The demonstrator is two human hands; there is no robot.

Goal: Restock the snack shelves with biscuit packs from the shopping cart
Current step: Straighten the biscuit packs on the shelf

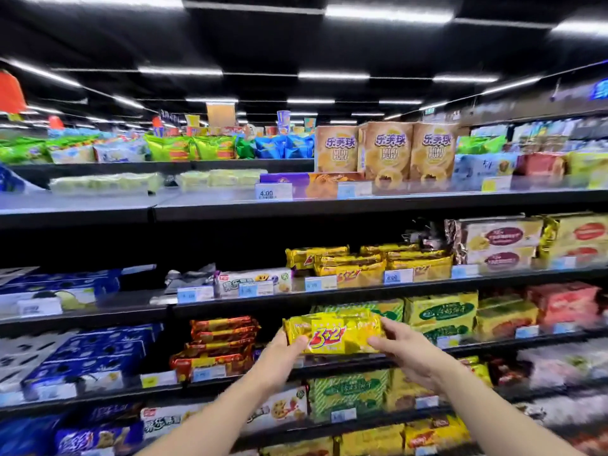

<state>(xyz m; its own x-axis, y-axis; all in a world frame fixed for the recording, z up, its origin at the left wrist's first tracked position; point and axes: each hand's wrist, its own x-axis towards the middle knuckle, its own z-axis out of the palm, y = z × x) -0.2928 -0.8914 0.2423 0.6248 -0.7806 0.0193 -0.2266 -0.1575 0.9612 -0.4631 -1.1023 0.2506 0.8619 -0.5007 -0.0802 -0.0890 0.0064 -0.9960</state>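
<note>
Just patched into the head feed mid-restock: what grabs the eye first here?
The bright yellow "3+2" biscuit pack, low centre, held at its ends by the left hand and right hand before the shelves. Above right, three tall tan cardboard snack boxes stand on the top shelf.

Place: a supermarket aisle.
Evidence: long dark metal shelves (362, 202) stacked with packaged snacks, pale blue price tags (273, 191), ceiling strip lights (334, 75).

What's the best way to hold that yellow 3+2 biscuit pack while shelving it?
Grip the yellow 3+2 pack by its two short ends, coming in from either side, as the left hand and right hand do now. It is long, flat and lying level, so end grips look steadiest.
</note>
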